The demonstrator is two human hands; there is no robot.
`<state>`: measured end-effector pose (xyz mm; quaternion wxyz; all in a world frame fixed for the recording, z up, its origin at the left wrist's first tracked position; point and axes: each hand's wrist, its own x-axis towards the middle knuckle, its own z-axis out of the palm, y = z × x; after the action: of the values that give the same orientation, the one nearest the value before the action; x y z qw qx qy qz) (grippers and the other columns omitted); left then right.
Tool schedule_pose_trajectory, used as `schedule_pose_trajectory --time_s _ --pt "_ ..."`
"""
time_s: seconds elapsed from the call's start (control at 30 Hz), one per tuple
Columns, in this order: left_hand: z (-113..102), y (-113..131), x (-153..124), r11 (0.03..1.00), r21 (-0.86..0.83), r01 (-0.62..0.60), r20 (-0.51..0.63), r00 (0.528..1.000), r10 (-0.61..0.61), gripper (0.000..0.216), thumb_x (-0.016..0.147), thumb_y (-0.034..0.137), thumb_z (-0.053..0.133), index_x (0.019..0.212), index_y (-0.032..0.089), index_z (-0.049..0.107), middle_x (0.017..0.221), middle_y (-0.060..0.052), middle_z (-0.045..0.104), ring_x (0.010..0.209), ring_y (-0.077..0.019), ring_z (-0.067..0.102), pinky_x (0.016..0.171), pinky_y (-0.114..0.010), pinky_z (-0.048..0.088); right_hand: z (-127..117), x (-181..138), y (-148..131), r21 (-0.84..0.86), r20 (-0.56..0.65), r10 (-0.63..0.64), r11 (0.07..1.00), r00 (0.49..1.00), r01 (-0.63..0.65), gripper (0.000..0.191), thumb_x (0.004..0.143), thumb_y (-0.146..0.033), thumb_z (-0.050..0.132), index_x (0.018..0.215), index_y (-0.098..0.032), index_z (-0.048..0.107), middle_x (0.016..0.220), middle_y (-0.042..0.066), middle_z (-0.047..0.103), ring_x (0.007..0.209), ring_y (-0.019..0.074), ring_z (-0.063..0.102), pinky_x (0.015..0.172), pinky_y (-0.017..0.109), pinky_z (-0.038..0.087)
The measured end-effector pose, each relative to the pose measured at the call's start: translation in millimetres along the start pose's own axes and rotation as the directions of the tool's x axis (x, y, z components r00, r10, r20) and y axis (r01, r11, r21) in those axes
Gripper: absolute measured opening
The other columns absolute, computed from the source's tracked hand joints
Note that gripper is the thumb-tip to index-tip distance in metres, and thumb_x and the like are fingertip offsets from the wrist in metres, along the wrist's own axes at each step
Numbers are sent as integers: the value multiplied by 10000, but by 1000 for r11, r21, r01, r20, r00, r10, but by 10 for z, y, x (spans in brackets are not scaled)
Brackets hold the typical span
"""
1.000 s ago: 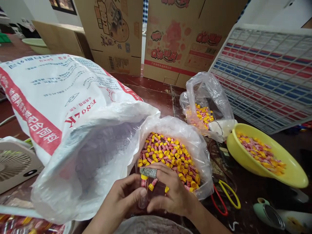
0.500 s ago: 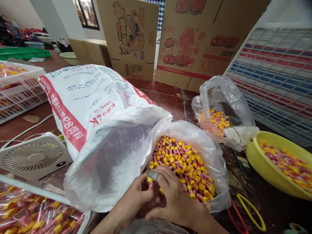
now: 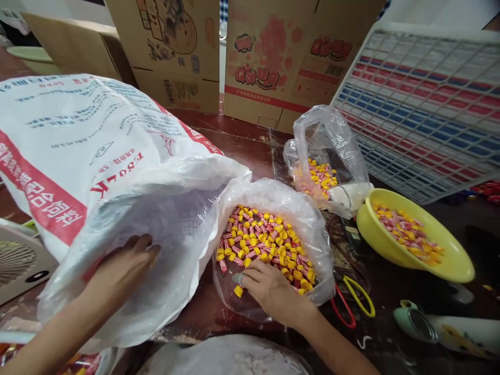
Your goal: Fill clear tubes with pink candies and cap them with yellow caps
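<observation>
My left hand (image 3: 135, 255) reaches into the mouth of a big white printed sack (image 3: 113, 140). Its fingers are loosely bent and apart; the tips are partly hidden and I see nothing gripped. Thin clear plastic lines the sack's inside. My right hand (image 3: 265, 286), with grey wrapping on one finger, lies over the near side of an opened clear plastic bag (image 3: 308, 213). Many small red-and-white pieces with yellow caps (image 3: 269, 239) fill that bag. At the wrapped fingertip, the curled fingers meet one yellow-capped piece (image 3: 238, 291); the thumb is hidden.
A yellow basin (image 3: 461, 265) of similar pieces stands at right, behind a green-and-white container (image 3: 437, 325). Another clear bag (image 3: 332, 135) sits by a white wire rack (image 3: 402, 114). Cardboard boxes (image 3: 273, 57) line the back. A white fan (image 3: 23, 260) is at left.
My hands, together at the near edge of the clear bag before, are now apart. The left has moved into the sack; the right stays by the pieces. The view has shifted right.
</observation>
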<state>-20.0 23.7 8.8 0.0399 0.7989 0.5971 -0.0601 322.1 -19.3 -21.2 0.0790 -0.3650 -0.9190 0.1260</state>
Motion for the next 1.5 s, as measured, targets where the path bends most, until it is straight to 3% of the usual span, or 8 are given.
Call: schedule_pose_trajectory --time_s 0.2,0.33,0.5,0.73,0.9,1.13,1.37,1.5 --pt "-93 348 -68 557 -821 130 88 991 -102 455 819 550 691 1111 209 765 1012 -54 821 898 -275 741 774 -291 559 186 82 -31 98 -15 -86 991 996 87 125 959 -84 595 950 -193 654 1020 64 716 1011 201 634 905 331 525" --pt "-33 654 -218 348 -937 33 11 998 -67 338 832 492 720 1047 237 768 1014 -36 822 878 -217 756 763 -244 595 125 154 -28 582 -243 305 805 921 -113 47 937 -200 667 896 -195 646 996 67 729 949 204 680 869 326 543" --pt "12 964 -332 405 -883 -236 -312 941 -134 180 843 323 763 1020 289 772 1111 -15 805 1021 -200 759 914 -244 598 -44 293 -93 989 -64 702 141 709 -50 286 849 -450 770 952 -214 646 861 3 713 757 171 671 722 298 576" --pt "24 1160 -419 520 -638 -568 -606 787 116 339 948 103 606 1232 274 676 1194 -52 748 1088 -141 707 914 -198 567 -38 377 -191 997 61 663 -82 746 -8 293 780 -417 844 915 -178 740 869 13 727 802 156 659 786 267 539" --pt "172 1266 -466 549 -563 -618 -674 727 129 336 981 133 583 1297 227 649 1259 -117 673 1157 -186 624 930 -265 527 -112 319 -294 967 86 397 -253 914 19 495 760 -594 825 1031 -192 727 944 42 733 893 200 692 864 317 540" --pt "287 1336 -456 517 -706 -484 -594 803 -58 328 1003 263 566 1305 341 668 1318 -78 631 1178 -190 636 964 -268 532 33 121 -393 980 73 499 125 864 -156 891 565 -435 977 1332 -268 555 1201 79 682 1154 304 643 1000 439 529" --pt "16 1282 -300 -62 -997 49 51 998 -30 498 925 421 617 1381 229 565 1287 -82 717 1168 -258 677 1030 -371 532 -30 235 -461 590 -220 315 796 923 -131 754 665 -338 919 1334 -232 587 1392 129 608 1348 348 526 1145 501 431" --pt "-72 959 -209 428 -903 31 -34 989 -142 516 870 234 536 1384 222 571 1225 -95 694 1096 -278 675 990 -408 519 -192 142 -254 342 -180 241 924 954 -169 829 645 -453 930 1339 -176 573 1381 180 618 1297 363 579 1054 481 518"
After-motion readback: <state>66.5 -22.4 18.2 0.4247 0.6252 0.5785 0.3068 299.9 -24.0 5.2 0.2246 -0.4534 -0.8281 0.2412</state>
